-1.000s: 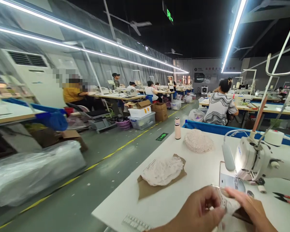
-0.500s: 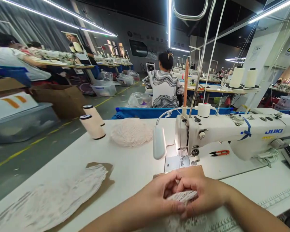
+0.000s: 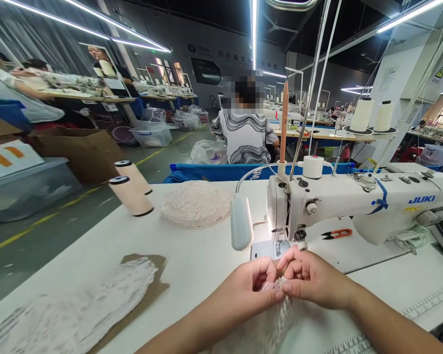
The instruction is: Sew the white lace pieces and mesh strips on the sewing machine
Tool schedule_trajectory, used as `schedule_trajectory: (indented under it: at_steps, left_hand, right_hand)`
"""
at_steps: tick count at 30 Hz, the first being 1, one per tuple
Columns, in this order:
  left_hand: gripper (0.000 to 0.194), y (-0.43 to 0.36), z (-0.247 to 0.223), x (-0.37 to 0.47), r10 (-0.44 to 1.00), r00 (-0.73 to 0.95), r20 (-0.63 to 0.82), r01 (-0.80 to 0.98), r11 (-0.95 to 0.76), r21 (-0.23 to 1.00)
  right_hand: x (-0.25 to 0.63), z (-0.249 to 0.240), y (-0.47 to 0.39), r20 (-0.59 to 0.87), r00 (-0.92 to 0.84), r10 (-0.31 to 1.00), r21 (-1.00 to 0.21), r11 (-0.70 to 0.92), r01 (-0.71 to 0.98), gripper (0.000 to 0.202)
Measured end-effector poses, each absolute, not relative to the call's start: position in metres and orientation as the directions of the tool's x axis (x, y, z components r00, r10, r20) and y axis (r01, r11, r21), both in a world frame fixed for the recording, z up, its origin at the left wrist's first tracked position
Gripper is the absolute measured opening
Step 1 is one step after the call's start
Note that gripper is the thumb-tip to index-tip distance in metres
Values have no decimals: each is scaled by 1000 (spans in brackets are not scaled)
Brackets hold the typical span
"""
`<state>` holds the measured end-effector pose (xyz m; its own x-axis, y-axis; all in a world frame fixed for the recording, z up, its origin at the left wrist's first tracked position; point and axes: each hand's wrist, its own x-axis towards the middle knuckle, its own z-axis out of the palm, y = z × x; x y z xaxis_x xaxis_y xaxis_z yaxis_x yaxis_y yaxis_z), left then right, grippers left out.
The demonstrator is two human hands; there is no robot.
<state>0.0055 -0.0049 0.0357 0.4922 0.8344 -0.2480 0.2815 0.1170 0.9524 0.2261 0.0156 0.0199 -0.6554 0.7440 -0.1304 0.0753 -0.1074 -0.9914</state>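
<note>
Both hands pinch a strip of pale lace (image 3: 281,322) just in front of the white sewing machine (image 3: 335,196). My left hand (image 3: 256,282) holds it from the left with bent fingers. Thumb and fingers of my right hand (image 3: 312,280) grip the lace close beside, the two hands nearly touching. From them the lace hangs down toward me, its lower part blurred. The needle plate (image 3: 263,249) lies right behind my fingers. At the left, a long pile of white lace (image 3: 84,305) rests on brown paper or card (image 3: 158,275).
A round heap of cream lace (image 3: 197,204) and two thread cones (image 3: 131,196) stand on the far left of the white table (image 3: 192,260). Orange-handled thread snips (image 3: 337,234) lie under the machine arm. A lamp (image 3: 241,221) hangs left of the needle. A person (image 3: 245,135) sits ahead.
My hands have opened out from a tight clasp around the bunched lace to fingertip pinches. The lace now hangs as a strip below them. The view has shifted slightly.
</note>
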Motion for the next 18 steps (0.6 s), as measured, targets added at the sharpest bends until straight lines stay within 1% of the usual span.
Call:
schedule_trajectory:
  at_steps: [3,6,7,9,11,13,16,18]
  left_hand:
    - [65,-13,32,6,876,432,-213,154,161,975]
    - [63,-22,28,3,843,493,-216,-1,248,969]
    - [61,-23,26,2,839,503,-207,-17,249,968]
    - [55,-23,22,1,864,469,-182,58,175,983]
    - [47,-20,17,0,900,411,-147,208,65,976]
    - [44,-18,13,-2,929,357,-101,331,-25,943]
    - [44,-16,6,-4,951,308,-1,406,-130,905]
    - [40,-17,2,-5,945,324,53,407,-190,893]
  right_hand:
    - [228,21,16,-166,-675,719,-983,-176,54,63]
    - [229,21,17,-185,-755,630,-968,-248,31,60]
    - [229,21,17,-180,-766,618,-968,-251,26,57]
    - [226,21,16,-165,-733,660,-980,-194,46,47]
    - [222,22,13,-142,-657,741,-990,-92,110,35]
    - [219,23,10,-86,-591,802,-986,15,164,24]
    - [217,23,6,7,-550,835,-976,125,178,16]
    - [217,22,5,47,-541,839,-967,174,186,19]
